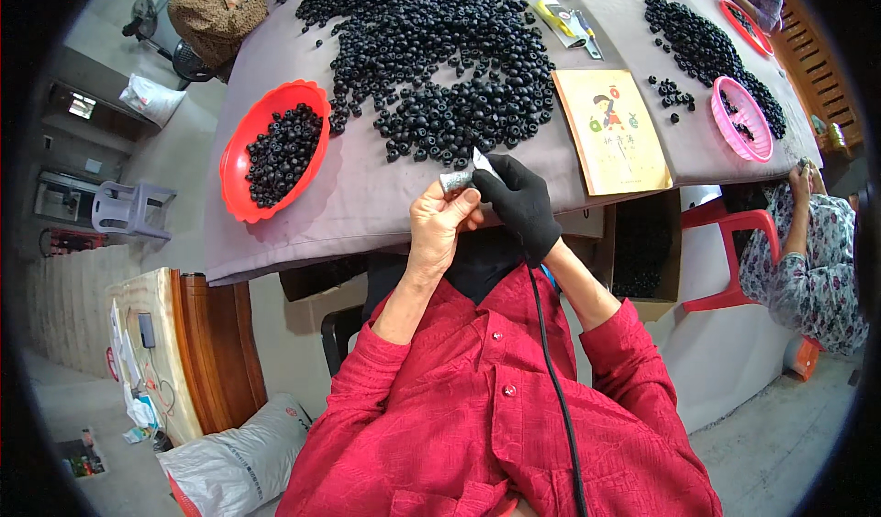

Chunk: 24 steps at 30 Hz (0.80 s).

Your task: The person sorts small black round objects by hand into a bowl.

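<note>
My bare left hand point(442, 222) is closed in a pinch at the table's near edge, a grey wrapping point(456, 181) around one finger. Beside it, touching, is my right hand point(519, 201) in a black glove, its fingers bent closed. A pale pointed tip point(481, 161) sticks up from the right fingers; whether it is a blade or a wrapped fingertip I cannot tell. Whatever lies between the two hands is hidden. Just beyond them spreads a big heap of small round black pieces point(459, 113), some with holes. A black cord point(551, 370) runs down from the right wrist.
On the cloth-covered table point(367, 210) stand a red basin point(240, 207) of black pieces, a yellow booklet point(610, 136), a packaged tool point(564, 23) and a pink basket point(745, 145). Other people sit at left and right. A red stool point(734, 251) and a cardboard box point(674, 260) are at right.
</note>
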### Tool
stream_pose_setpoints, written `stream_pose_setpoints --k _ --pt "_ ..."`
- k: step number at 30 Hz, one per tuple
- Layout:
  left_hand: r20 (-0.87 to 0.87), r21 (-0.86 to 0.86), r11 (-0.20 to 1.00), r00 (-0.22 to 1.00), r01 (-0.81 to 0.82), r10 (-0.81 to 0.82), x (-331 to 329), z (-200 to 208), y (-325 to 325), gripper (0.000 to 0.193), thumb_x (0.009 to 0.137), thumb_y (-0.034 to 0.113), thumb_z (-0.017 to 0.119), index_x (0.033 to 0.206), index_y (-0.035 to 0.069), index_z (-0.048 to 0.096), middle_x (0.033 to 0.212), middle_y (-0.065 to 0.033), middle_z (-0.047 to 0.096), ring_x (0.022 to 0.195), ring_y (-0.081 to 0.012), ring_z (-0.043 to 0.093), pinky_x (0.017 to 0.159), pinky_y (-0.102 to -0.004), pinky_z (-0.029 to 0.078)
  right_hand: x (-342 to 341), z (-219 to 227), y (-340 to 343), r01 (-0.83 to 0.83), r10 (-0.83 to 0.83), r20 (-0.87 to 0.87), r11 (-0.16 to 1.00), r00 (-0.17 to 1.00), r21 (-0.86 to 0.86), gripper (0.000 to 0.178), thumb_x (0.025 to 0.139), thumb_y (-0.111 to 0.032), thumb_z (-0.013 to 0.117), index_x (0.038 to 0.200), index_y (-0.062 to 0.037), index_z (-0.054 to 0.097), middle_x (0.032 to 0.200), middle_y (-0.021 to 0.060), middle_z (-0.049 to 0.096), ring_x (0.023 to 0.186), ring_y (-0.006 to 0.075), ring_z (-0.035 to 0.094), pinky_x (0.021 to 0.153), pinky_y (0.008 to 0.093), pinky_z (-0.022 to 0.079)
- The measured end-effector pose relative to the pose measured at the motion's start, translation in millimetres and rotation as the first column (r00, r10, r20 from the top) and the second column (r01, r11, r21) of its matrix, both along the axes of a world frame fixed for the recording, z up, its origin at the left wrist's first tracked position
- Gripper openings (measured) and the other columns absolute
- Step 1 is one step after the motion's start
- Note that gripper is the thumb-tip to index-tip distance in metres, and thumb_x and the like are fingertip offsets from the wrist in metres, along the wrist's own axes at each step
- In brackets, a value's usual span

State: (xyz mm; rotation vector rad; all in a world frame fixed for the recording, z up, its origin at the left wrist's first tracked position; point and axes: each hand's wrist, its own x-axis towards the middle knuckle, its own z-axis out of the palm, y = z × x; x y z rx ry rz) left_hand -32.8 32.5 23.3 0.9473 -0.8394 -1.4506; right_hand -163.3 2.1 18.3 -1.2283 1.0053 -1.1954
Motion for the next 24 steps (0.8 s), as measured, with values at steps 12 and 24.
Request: stream_pose_setpoints --k 12,24 --pt "0.006 -0.096 0.995 1.000 0.016 -0.016 18 2 -8 0.018 0.088 0.008 0.052 0.105 0.001 0.055 0.081 -0.0062 0.061 0.064 -0.0129 0.058 0.057 -0.0220 0.046 -1 7 5 -0.061 0.058 -0.062 0.997 0.996 -0.041 0.031 0.083 -0.021 0.060 0.106 0.0000 0.058 0.093 0.0079 0.063 0.084 0.0110 0.057 0.074 0.0263 0.046" --pt "-0.019 -0.059 0.998 1.000 0.021 -0.023 21 -5 -12 0.017 0.088 0.012 0.054 0.099 0.000 0.059 0.077 -0.0065 0.062 0.059 -0.0110 0.057 0.054 -0.0199 0.045 -1 3 6 -0.174 0.173 -0.024 0.985 0.985 -0.004 0.033 0.085 -0.021 0.057 0.110 -0.0001 0.055 0.094 0.0084 0.063 0.085 0.0104 0.056 0.077 0.0262 0.045"
